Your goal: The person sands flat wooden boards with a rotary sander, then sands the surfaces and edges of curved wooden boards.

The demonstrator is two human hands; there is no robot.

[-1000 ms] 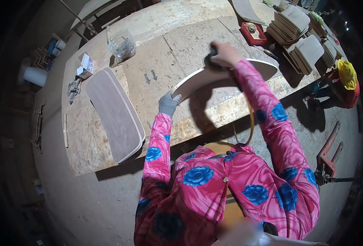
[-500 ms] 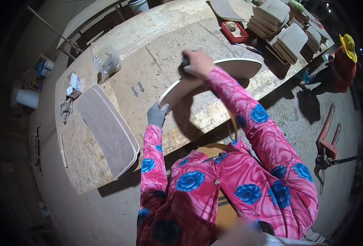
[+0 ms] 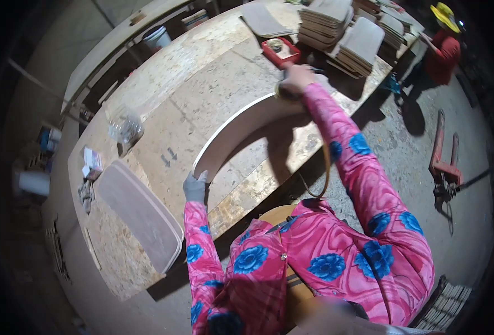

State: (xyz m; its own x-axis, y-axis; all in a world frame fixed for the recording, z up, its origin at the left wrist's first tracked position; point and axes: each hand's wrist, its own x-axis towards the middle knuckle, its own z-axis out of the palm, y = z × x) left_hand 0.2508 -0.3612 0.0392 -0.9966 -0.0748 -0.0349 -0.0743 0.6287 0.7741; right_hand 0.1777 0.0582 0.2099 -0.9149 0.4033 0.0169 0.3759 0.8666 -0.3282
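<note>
A long curved wooden panel (image 3: 233,131) with a pale edge rests on the chipboard workbench (image 3: 202,84), tilted up on its edge. My left hand (image 3: 195,187), in a grey glove, grips the panel's near end. My right hand (image 3: 296,79) is stretched out to the panel's far end and presses a small dark sanding pad (image 3: 281,92) against it. Both sleeves are pink with blue flowers.
A grey-brown curved panel (image 3: 138,215) lies on a pale one at the bench's left. A clear plastic container (image 3: 124,127), a small box (image 3: 92,161), a red tray (image 3: 280,51) and stacks of curved panels (image 3: 342,30) sit on the bench. Another person (image 3: 442,42) crouches far right. A red pallet jack (image 3: 445,162) stands on the floor.
My right hand with the pad has slid along the panel's edge toward its far end. The view has shifted, so the bench and panel sit lower and further left.
</note>
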